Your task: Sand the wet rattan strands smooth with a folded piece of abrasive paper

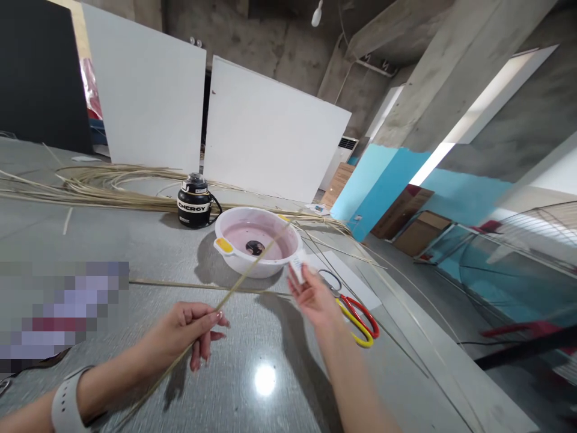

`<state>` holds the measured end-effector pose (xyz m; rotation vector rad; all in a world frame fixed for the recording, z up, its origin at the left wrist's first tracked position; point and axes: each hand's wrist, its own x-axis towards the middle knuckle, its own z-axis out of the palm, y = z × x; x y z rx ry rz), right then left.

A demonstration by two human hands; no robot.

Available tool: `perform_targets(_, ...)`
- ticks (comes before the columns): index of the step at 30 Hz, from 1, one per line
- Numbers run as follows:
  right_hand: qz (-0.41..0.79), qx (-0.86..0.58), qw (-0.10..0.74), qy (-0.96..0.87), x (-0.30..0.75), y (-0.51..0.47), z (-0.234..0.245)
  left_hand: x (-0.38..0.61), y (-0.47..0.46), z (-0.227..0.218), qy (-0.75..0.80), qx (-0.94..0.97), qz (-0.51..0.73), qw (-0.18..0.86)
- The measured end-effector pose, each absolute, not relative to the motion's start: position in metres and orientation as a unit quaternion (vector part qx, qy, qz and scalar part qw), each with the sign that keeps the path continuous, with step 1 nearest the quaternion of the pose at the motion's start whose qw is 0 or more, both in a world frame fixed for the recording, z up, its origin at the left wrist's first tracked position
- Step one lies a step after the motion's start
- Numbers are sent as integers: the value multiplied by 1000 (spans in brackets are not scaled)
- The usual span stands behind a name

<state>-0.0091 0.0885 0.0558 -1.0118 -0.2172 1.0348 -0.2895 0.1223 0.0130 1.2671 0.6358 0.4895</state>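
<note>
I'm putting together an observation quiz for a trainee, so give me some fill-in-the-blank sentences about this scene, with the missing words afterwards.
1. The long thin strip is pinched by the ____ hand, the one with the pale wristband.
2. The small item in the right hand is mostly ____ in colour.
3. The scissors have one yellow handle and one ____ handle.
4. The large word on the black bottle is ____.

Missing words: left; white; red; ENERGY.
</note>
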Motion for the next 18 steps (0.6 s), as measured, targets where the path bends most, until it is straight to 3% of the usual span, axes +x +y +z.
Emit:
perform_targets(4, 576, -436, 668, -177, -81, 84, 38, -284, 119, 14, 321, 563, 253, 718)
perform_targets(13, 617, -450, 605, -225, -128, 63, 31, -273, 102, -4, 330, 579, 194, 720)
perform_targets(18, 548, -475, 658, -203, -92, 78, 36, -279, 103, 12, 311, 595, 160, 724)
